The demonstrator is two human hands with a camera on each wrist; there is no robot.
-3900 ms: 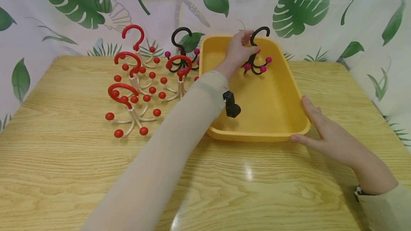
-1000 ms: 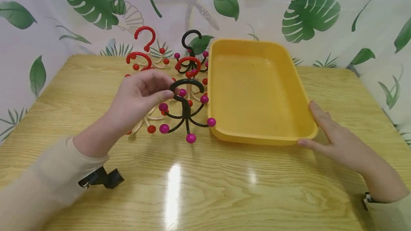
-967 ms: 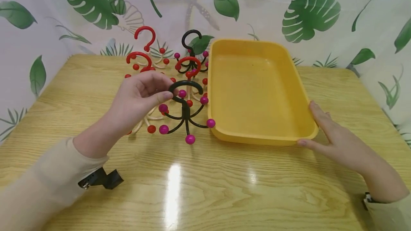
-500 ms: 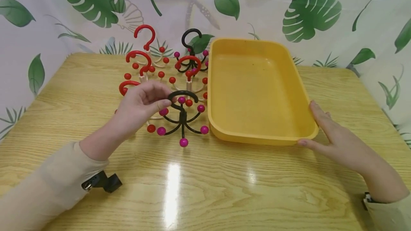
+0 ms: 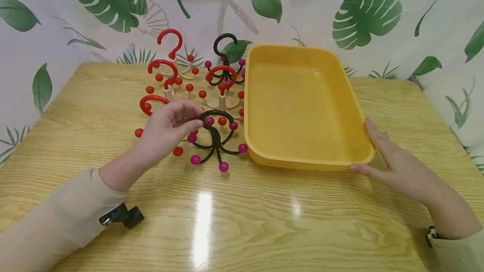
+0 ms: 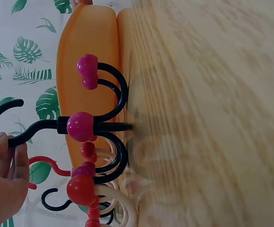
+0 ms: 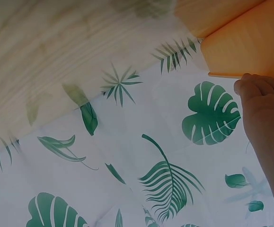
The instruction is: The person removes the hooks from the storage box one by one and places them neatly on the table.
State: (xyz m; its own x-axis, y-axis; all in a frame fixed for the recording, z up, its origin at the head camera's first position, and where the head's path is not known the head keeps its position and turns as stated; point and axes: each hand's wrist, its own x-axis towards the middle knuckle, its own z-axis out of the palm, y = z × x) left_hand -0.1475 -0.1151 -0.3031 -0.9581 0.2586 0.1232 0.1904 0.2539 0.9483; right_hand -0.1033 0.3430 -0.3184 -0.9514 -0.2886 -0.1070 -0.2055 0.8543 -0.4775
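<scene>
My left hand (image 5: 170, 127) pinches the hook of a black claw hook hanger (image 5: 215, 138) between thumb and fingers. This hanger has several curved arms tipped with magenta balls. In the left wrist view its arms (image 6: 122, 90) come right down at the tabletop. A yellow plastic tub (image 5: 302, 116) lies just right of it, with nothing inside. My right hand (image 5: 401, 171) rests against the tub's near right corner, thumb at the front rim and fingers straight along the side. The right wrist view shows those fingers (image 7: 264, 87) at the tub's edge.
Several matching hangers with red hooks (image 5: 222, 70) and cream arms stand left of the tub, one partly behind my left hand. Another black hanger (image 5: 225, 67) with magenta balls stands at the back. A leaf-print cloth (image 5: 295, 7) rises behind the wooden table (image 5: 257, 217).
My left hand has brought the black hanger out of the tub to the left, then lowered it to the table in front of the red hangers and turned it slightly. My right hand stays at the corner.
</scene>
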